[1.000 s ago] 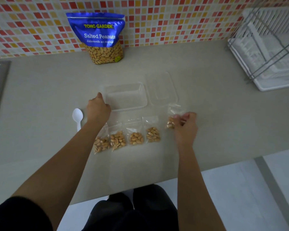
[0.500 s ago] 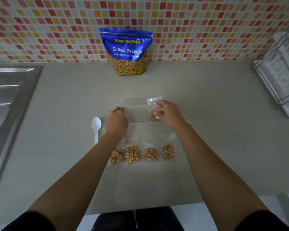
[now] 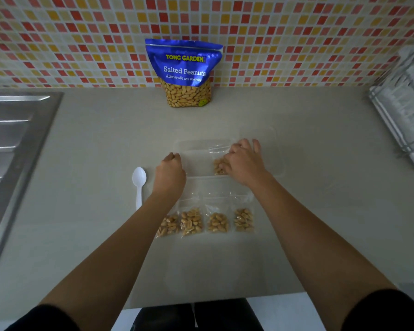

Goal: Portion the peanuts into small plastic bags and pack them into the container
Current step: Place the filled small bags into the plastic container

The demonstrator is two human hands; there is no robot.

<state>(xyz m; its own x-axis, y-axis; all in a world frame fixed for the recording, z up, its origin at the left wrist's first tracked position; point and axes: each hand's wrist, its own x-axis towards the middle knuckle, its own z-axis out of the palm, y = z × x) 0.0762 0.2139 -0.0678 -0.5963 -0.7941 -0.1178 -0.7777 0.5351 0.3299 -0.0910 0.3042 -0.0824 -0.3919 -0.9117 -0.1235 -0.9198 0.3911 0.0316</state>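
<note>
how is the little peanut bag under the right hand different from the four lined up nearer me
The held bag lies inside the clear container; the four row bags lie on the counter, nearer the person. The right hand grips the held bag; the row bags lie unheld. Shared: all are small clear bags holding a portion of peanuts.

Your worktop (image 3: 93,163) is smooth, matt grey-beige. The wall tiles (image 3: 58,32) behind it are small glazed squares with a faint sheen, and the sink (image 3: 10,139) on your left is brushed metal. Your peanut pouch (image 3: 184,68) is glossy blue film with a clear window. The container (image 3: 194,142) and the lid (image 3: 270,137) beside it are thin clear plastic; the small bag (image 3: 218,150) under your right hand (image 3: 244,163) and the four filled bags (image 3: 218,222) are crinkly clear film. Your spoon (image 3: 139,180) is smooth white plastic, the rack (image 3: 404,115) metal wire
</note>
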